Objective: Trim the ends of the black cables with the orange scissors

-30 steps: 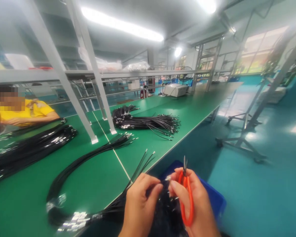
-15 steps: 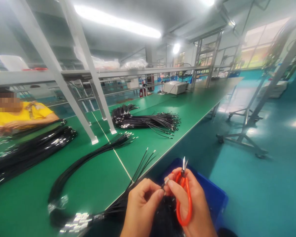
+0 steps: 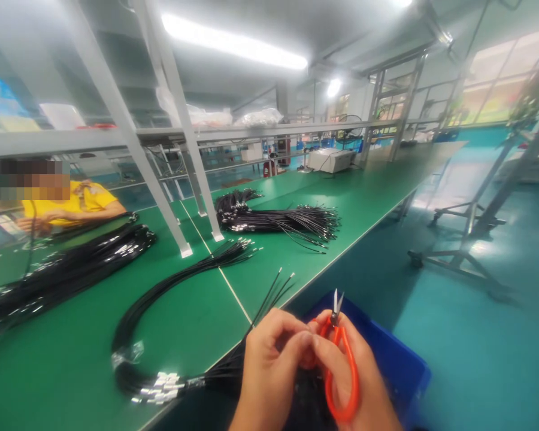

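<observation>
My right hand (image 3: 366, 365) has red-orange-handled scissors (image 3: 354, 386) looped around it, blades pointing up and slightly apart. Its thumb and fingers meet the fingertips of my left hand (image 3: 269, 365), which are pinched together. A black cable end showed between the fingertips a moment ago; the fingers now cover it. Several black cables (image 3: 269, 299) with pale tips pass behind my left hand at the table edge. To the left, a curved bundle of black cables (image 3: 137, 314) lies on the green table (image 3: 197, 323), with white labels and clear wrap near its lower end.
Below my hands sits a blue bin (image 3: 406, 359). More black cable bundles lie at the table's middle (image 3: 282, 220) and left (image 3: 81, 257). Grey shelf posts (image 3: 126, 131) rise from the table. A person in yellow (image 3: 90, 200) sits across. A wheeled metal stand (image 3: 462, 257) is at right.
The view has swung a little left, so everything sits farther right. My fingertips have come closer together and the small piece between them is now hidden. The scissors stay in my right hand.
</observation>
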`<control>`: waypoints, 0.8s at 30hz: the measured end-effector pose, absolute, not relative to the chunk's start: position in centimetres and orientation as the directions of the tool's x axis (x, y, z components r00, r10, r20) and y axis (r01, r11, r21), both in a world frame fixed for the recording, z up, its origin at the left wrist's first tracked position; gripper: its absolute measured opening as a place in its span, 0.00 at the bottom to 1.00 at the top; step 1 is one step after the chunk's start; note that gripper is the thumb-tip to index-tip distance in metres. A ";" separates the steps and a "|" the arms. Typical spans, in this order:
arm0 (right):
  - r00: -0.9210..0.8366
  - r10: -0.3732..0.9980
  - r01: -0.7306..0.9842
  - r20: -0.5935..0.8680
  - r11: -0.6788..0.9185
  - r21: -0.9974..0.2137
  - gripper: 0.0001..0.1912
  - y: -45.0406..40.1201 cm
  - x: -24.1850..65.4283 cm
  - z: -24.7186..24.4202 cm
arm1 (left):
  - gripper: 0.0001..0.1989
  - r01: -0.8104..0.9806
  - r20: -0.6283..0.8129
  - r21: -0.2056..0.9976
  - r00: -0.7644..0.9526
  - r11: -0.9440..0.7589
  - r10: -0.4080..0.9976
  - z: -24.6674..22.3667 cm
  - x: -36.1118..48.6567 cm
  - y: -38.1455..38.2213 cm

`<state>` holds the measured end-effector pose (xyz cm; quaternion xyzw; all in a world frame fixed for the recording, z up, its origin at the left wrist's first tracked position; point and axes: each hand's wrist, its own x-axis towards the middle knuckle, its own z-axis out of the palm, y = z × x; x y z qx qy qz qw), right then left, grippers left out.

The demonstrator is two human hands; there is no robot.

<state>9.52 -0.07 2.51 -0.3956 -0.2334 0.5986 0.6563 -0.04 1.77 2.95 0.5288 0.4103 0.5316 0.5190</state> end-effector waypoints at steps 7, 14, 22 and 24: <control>0.026 0.978 -0.694 -0.208 -0.132 -0.708 0.09 0.0 10.3 2.1 | 0.10 -0.368 -0.018 0.925 0.218 0.099 0.976 2.9 -0.6 2.1; 0.006 0.974 -0.748 -0.226 -0.145 -0.648 0.10 0.4 10.0 3.0 | 0.10 -0.457 0.049 0.886 0.256 0.076 0.966 2.5 -0.2 2.3; 0.029 0.950 -0.787 -0.311 -0.170 -0.593 0.11 0.9 10.1 2.5 | 0.08 0.252 0.411 0.884 -0.020 -0.393 0.911 2.0 -1.9 2.3; 0.024 0.951 -0.784 -0.309 -0.174 -0.596 0.11 0.9 10.1 2.7 | 0.12 0.474 0.568 0.707 0.064 -0.525 0.821 2.1 -2.1 2.1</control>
